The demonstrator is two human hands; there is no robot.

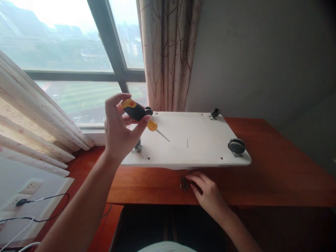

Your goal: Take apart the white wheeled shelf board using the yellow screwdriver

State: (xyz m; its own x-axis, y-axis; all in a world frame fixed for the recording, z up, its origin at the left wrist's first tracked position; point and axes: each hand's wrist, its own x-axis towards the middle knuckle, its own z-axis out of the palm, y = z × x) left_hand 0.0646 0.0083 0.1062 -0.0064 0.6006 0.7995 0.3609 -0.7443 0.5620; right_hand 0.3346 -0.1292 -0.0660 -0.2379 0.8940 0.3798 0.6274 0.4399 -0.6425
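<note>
My left hand [118,122] is raised over the left end of a white board and grips a screwdriver [135,111]. The handle is yellow and black, and its thin metal shaft slants down to the right. My right hand [206,190] rests low at the table's front, fingers curled with the thumb close to the index finger. What lies between those fingertips is too small to make out. Just left of them several small metal screws [185,183] lie on the wood. The white board [178,136] lies flat with casters at its corners, including a front right caster [236,145].
Beneath the board is a reddish-brown wooden table [273,168]. A back right caster [215,112] sticks up from the board. Behind stand a window [78,77] and a patterned curtain [169,52]. Cables and a wall socket [31,186] are at the lower left.
</note>
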